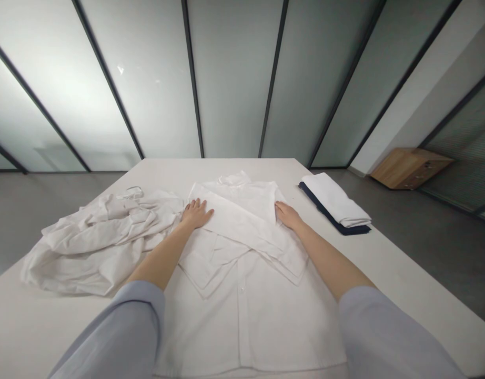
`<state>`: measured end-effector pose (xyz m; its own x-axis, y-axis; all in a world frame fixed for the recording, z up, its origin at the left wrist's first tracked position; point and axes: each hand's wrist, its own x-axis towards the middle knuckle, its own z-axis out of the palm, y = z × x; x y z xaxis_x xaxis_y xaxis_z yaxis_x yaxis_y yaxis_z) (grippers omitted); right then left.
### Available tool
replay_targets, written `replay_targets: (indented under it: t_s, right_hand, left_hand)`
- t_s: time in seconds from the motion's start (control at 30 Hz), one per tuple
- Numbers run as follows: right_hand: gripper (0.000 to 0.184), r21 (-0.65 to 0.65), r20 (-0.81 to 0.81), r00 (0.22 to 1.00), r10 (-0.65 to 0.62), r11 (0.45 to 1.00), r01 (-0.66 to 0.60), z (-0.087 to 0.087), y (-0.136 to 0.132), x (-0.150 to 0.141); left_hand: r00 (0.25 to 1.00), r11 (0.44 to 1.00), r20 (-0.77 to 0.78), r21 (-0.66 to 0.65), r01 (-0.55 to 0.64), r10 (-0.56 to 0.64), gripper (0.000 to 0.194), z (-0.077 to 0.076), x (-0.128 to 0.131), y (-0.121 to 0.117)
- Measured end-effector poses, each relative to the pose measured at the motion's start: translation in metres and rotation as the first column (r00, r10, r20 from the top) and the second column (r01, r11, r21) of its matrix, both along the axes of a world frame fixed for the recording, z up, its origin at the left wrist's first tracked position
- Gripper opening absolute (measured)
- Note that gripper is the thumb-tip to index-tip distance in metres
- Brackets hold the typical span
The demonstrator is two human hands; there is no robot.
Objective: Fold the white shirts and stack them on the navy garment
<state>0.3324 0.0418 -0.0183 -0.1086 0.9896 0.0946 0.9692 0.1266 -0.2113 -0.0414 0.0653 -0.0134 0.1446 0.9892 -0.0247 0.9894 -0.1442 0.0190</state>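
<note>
A white button-front shirt [262, 305] lies spread out before me, its collar at the far end and its sleeves folded across the chest, overlapping. My left hand [196, 213] rests flat with fingers spread on the folded sleeve near the left shoulder. At the opposite shoulder, my right hand [289, 215] has its fingers closed at the shirt's side edge; the fingertips are partly hidden by the cloth. Both forearms reach along the two sides of the shirt, and its hem lies closest to me.
A crumpled heap of white cloth [104, 242] lies left of the shirt on the white table [388, 279]. To the right sits a folded white garment [335, 200] on a folded navy one [345, 230]. Beyond are frosted glass panels [234, 79] and a wooden cabinet [400, 168].
</note>
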Motion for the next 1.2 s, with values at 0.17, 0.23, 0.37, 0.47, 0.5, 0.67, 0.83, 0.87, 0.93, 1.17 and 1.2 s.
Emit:
replay_targets:
  t_s: [0.17,0.23,0.37,0.47,0.5,0.67,0.83,0.87,0.93,1.17,1.2]
  right_hand:
    - [0.059,-0.090,0.121,0.992,0.037,0.996,-0.026,-0.002,-0.009,0.015]
    - [0.069,-0.137,0.144,0.989,0.027,0.991,-0.007,-0.002,-0.011,0.020]
    - [0.072,-0.184,0.174,0.985,0.017,0.983,0.016,0.007,-0.008,0.021]
    - [0.063,-0.207,0.238,0.971,-0.005,0.977,0.056,0.020,0.001,0.008]
    - [0.057,-0.198,0.261,0.965,-0.006,0.978,0.059,0.025,0.004,0.002]
    - [0.047,-0.046,0.233,0.971,0.054,0.998,-0.045,0.033,0.017,-0.037]
    - [0.058,-0.122,0.183,0.983,0.029,0.992,-0.006,0.015,0.016,-0.054]
    - [0.059,-0.127,0.186,0.982,0.029,0.992,-0.005,0.012,0.014,-0.055]
    - [0.061,-0.128,0.191,0.981,0.033,0.992,-0.009,0.007,0.010,-0.054]
    - [0.059,-0.102,0.269,0.960,0.083,0.993,-0.057,0.014,-0.031,-0.059]
    - [0.057,-0.098,0.293,0.950,0.105,0.992,-0.079,0.019,-0.036,-0.060]
  left_hand:
    - [1.000,1.000,-0.009,-0.011,0.027,-0.027,0.076,0.000,-0.005,-0.001]
    - [0.999,0.999,-0.013,-0.014,0.038,-0.038,0.081,0.000,-0.007,-0.001]
    - [0.997,0.998,-0.024,-0.025,0.066,-0.066,0.089,0.003,-0.008,-0.002]
    - [0.997,0.997,-0.056,-0.062,0.055,-0.059,0.087,0.010,0.000,-0.002]
    - [0.997,0.997,-0.064,-0.066,0.039,-0.043,0.084,0.012,0.005,-0.001]
    - [0.997,0.995,-0.031,0.059,0.077,-0.075,0.073,0.008,0.025,0.005]
    - [0.994,0.994,-0.011,-0.004,0.110,-0.110,0.069,-0.002,0.025,0.010]
    - [0.995,0.995,-0.012,-0.020,0.102,-0.102,0.070,-0.003,0.024,0.010]
    - [0.995,0.995,-0.020,-0.034,0.097,-0.098,0.072,-0.004,0.023,0.006]
    - [0.986,0.989,-0.075,-0.026,0.148,-0.150,0.071,0.008,0.017,-0.028]
    - [0.984,0.986,-0.081,-0.048,0.157,-0.160,0.072,0.013,0.016,-0.031]
